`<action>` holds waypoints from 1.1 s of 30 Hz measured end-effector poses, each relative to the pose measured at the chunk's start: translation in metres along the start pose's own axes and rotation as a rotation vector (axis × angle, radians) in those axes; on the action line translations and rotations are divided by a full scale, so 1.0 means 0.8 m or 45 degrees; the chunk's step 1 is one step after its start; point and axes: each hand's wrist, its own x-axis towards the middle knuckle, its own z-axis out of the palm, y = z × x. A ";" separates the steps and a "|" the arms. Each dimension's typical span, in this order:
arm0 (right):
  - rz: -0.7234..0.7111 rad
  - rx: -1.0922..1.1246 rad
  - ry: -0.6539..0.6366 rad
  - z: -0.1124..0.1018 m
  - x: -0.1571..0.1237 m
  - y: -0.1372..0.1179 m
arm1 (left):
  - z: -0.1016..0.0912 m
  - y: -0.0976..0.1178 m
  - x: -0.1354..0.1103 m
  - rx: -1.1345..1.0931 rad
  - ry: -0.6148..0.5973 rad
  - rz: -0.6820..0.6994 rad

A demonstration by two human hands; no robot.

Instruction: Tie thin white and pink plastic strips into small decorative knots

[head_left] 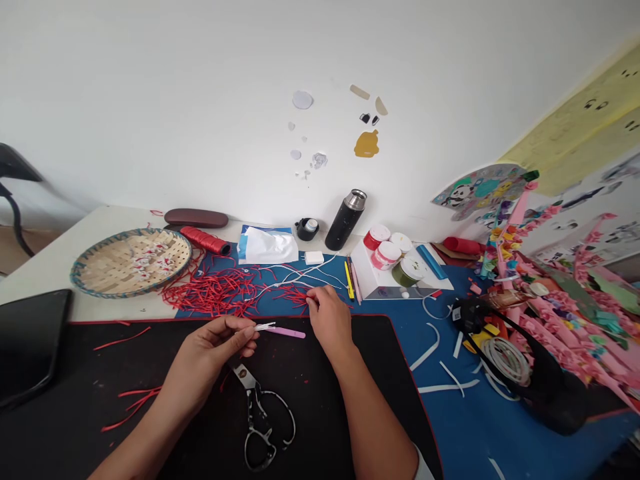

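My left hand [217,345] is closed in a pinch on a small white strip [264,327], held just above the black mat [150,400]. A pink pen-like tool [287,332] lies on the mat right beside that strip. My right hand [327,320] reaches forward, fingers curled down onto the pile of red strips [220,293] at the mat's far edge; what its fingertips hold is hidden. Metal scissors [263,417] lie shut on the mat below my left hand.
A woven basket [131,261] sits far left, a red thread spool [205,240] and tissue pack [267,245] behind the strips. A black flask [346,219], paint jars [387,253], white strips [440,360] and a black bag [530,373] with pink paper craft fill the right.
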 end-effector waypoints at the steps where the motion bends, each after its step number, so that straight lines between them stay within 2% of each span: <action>1: 0.002 -0.002 -0.002 0.000 0.000 0.000 | 0.000 0.000 0.000 0.001 -0.005 -0.001; 14: 0.009 0.046 0.034 -0.005 0.000 0.000 | 0.002 0.004 -0.002 0.033 -0.044 -0.005; 24: 0.001 0.057 -0.003 0.003 0.000 0.004 | 0.002 0.004 -0.004 0.099 -0.053 0.035; 33: -0.011 0.286 0.138 -0.006 -0.002 -0.003 | 0.000 0.002 -0.001 0.026 -0.073 -0.002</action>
